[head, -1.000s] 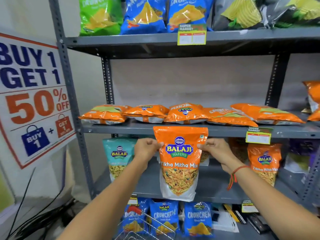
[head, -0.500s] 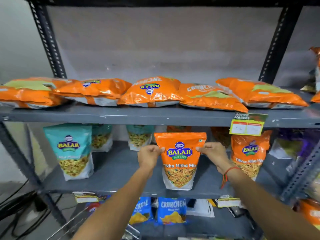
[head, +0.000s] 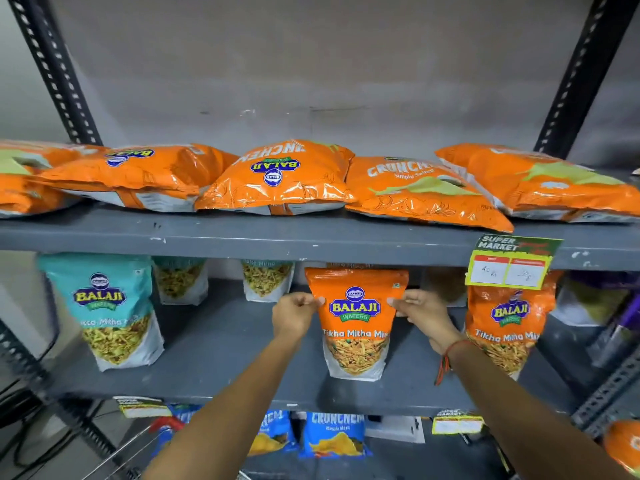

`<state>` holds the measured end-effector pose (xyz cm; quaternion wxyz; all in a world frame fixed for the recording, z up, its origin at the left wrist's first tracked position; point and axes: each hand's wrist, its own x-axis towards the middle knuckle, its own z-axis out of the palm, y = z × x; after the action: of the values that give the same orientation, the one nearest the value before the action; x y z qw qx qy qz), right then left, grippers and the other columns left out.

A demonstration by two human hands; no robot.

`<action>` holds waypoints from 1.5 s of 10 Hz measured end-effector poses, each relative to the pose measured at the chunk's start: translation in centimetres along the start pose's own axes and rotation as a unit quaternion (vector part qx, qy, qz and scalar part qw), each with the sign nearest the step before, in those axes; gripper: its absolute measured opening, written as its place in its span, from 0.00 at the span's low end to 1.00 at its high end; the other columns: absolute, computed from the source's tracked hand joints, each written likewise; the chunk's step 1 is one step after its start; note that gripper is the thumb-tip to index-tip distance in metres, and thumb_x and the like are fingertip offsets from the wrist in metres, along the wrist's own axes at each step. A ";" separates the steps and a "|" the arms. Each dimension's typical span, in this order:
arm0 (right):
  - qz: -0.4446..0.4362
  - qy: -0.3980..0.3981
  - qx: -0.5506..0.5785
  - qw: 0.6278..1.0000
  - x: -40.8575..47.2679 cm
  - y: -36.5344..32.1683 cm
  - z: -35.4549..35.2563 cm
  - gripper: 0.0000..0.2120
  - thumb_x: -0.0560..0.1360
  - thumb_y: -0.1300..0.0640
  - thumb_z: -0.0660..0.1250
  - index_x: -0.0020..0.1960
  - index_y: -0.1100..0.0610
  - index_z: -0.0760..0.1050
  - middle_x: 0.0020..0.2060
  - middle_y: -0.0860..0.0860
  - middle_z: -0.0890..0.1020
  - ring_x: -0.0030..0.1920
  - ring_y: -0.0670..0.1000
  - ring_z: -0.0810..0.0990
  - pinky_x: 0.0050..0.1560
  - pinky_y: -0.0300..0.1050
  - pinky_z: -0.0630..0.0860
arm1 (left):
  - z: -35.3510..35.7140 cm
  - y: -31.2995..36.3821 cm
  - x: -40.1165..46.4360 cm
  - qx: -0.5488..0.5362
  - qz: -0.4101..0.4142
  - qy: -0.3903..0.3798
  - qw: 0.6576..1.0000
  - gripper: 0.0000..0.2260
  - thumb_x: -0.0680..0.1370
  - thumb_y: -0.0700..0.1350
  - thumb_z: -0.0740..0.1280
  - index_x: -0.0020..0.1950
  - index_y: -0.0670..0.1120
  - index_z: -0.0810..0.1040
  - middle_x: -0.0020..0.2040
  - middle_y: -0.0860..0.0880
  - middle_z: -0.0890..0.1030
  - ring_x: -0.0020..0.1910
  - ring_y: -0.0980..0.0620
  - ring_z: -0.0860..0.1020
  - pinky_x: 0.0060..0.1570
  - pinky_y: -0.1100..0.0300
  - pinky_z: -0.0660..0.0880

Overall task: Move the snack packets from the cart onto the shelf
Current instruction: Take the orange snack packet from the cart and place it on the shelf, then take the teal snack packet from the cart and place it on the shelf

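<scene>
The left hand (head: 294, 315) and the right hand (head: 420, 311) are still pinching the top corners of the orange snack packet (head: 356, 323), which has now come down upright onto the shelf (head: 221, 351), so I judge it is nearly placed.

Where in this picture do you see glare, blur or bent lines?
Head view: glare on the shiny orange chip bags lying on the upper shelf; wide-angle bending tilts the uprights; the edges are softly blurred; the held packet reads sharp.
</scene>
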<state>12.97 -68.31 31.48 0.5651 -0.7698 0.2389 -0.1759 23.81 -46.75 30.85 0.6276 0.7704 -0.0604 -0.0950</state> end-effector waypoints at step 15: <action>0.076 -0.612 -0.279 0.736 -29.2 18.7 56.5 0.09 0.67 0.73 0.72 0.42 0.62 0.78 0.43 0.67 0.81 0.35 0.52 0.85 0.37 0.43 0.76 | -37.0 -42.8 -31.5 -0.063 -0.512 0.370 0.773 0.11 0.70 0.36 0.72 0.34 0.50 0.76 0.36 0.46 0.80 0.35 0.55 0.78 0.37 0.60 0.77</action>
<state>16.32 -11.95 -3.26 0.3606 -0.8141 -0.0625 0.4508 0.24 4.01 -1.62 0.5072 0.6218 0.5859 -0.1130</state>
